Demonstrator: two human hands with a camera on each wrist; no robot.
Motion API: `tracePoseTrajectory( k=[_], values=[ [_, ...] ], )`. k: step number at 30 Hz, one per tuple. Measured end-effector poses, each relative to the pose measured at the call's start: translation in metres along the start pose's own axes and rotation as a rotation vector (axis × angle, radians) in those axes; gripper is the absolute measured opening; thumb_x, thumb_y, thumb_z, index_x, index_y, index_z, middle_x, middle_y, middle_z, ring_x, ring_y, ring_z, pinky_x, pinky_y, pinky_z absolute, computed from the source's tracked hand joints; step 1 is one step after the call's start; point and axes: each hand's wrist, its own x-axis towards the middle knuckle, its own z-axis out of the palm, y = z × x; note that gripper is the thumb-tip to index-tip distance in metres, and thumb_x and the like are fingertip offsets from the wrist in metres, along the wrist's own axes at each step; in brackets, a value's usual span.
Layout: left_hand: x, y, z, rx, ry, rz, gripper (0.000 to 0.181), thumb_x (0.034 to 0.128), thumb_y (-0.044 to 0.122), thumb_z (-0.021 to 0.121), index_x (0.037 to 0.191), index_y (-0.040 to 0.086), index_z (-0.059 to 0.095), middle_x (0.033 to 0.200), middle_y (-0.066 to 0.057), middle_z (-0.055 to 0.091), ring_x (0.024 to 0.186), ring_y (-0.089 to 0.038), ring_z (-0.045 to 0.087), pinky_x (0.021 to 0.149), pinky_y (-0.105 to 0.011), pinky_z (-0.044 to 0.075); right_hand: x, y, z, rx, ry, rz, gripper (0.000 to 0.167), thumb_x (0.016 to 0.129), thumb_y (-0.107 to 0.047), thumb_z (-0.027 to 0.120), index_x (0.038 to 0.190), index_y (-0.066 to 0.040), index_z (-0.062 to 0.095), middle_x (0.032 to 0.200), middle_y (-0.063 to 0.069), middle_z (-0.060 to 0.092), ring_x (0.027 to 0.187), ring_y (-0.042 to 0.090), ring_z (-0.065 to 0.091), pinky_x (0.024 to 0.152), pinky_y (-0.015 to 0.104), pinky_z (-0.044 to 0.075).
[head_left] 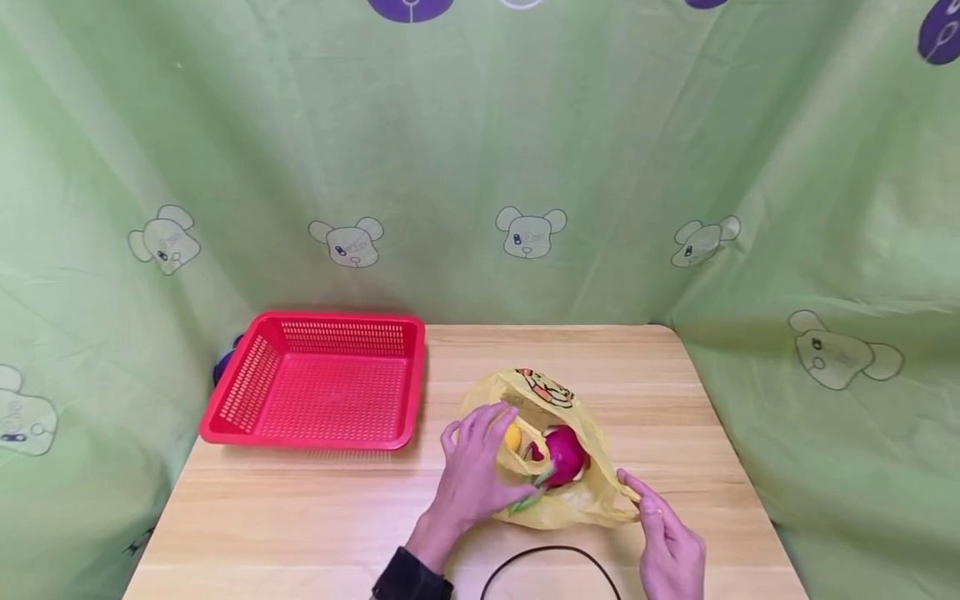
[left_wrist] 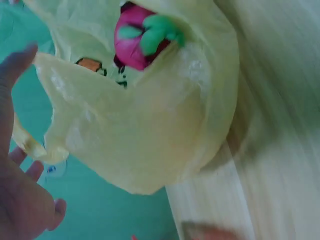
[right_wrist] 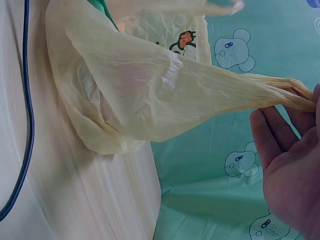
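Head view: a yellow plastic bag (head_left: 555,512) sits, mouth gaping, on the wood-grain table (head_left: 712,467), to the right of a red plastic basket (head_left: 307,445). Inside it I see 1 magenta fruit (head_left: 567,458) with green leaves; 1 orange-yellow round thing (head_left: 513,437) shows beside the left fingers. The person's left hand (head_left: 472,475) is spread loosely at the bag's rim, the index fingertip touching it. The right hand (head_left: 670,550) pinches the gathered handle opposite. Nearer the person, 1 black cable (head_left: 551,548) curves between the 2 hands.
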Motion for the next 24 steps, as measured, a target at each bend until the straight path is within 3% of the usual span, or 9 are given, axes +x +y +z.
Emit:
tracePoseTrajectory(
  k=[3, 8, 13, 16, 19, 24],
  values=[
    [0.002, 0.004, 0.010, 0.095, -0.002, 0.031, 0.115, 0.0501, 0.063, 0.083, 0.146, 0.028, 0.030, 0.144, -0.004, 0.037, 0.132, -0.023, 0.032, 0.099, -0.059, 0.028, 0.001, -0.003, -0.001, -0.004, -0.003, 0.004, 0.030, 0.100, -0.014, 0.045, 0.121, -0.021, 0.066, 0.117, -0.005, 0.067, 0.087, -0.008, 0.060, 0.079, 0.006, 0.041],
    [0.004, 0.004, 0.023, 0.203, 0.046, 0.052, 0.094, 0.0599, 0.050, 0.081, 0.141, 0.031, 0.039, 0.133, -0.002, 0.045, 0.126, -0.022, 0.039, 0.096, -0.058, 0.029, 0.001, -0.007, -0.001, 0.023, -0.003, -0.032, 0.030, 0.100, -0.011, 0.045, 0.121, -0.017, 0.066, 0.116, -0.001, 0.067, 0.099, -0.011, 0.058, 0.084, 0.005, 0.040],
    [0.000, 0.001, 0.028, 0.271, -0.001, 0.093, 0.105, 0.0531, 0.059, 0.082, 0.143, 0.033, 0.036, 0.142, -0.007, 0.039, 0.135, -0.028, 0.030, 0.098, -0.066, 0.025, 0.002, -0.011, -0.004, 0.075, 0.003, -0.068, 0.029, 0.099, -0.007, 0.046, 0.120, -0.010, 0.066, 0.116, 0.004, 0.067, 0.107, -0.006, 0.058, 0.089, 0.007, 0.041],
    [-0.001, -0.003, 0.034, 0.306, 0.046, 0.119, 0.099, 0.0585, 0.040, 0.083, 0.144, 0.033, 0.034, 0.143, -0.008, 0.038, 0.138, -0.031, 0.027, 0.097, -0.068, 0.026, 0.003, -0.015, -0.007, 0.108, 0.007, -0.077, 0.029, 0.099, -0.005, 0.046, 0.118, -0.008, 0.067, 0.115, 0.006, 0.068, 0.111, -0.001, 0.057, 0.092, 0.010, 0.040],
    [0.001, -0.008, 0.039, 0.339, 0.123, 0.119, 0.092, 0.0626, 0.017, 0.074, 0.145, 0.032, 0.035, 0.138, -0.007, 0.043, 0.134, -0.029, 0.034, 0.094, -0.066, 0.029, 0.004, -0.018, -0.007, 0.144, 0.023, -0.110, 0.028, 0.097, -0.001, 0.046, 0.116, -0.004, 0.067, 0.113, 0.010, 0.068, 0.112, 0.003, 0.058, 0.093, 0.011, 0.041],
    [0.000, -0.013, 0.041, 0.372, 0.138, 0.097, 0.089, 0.0656, 0.014, 0.071, 0.144, 0.032, 0.034, 0.127, -0.005, 0.049, 0.119, -0.024, 0.047, 0.093, -0.063, 0.032, 0.007, -0.022, -0.009, 0.183, 0.038, -0.146, 0.028, 0.096, 0.004, 0.045, 0.114, 0.001, 0.067, 0.111, 0.014, 0.068, 0.111, 0.006, 0.060, 0.093, 0.013, 0.042]
  ],
)
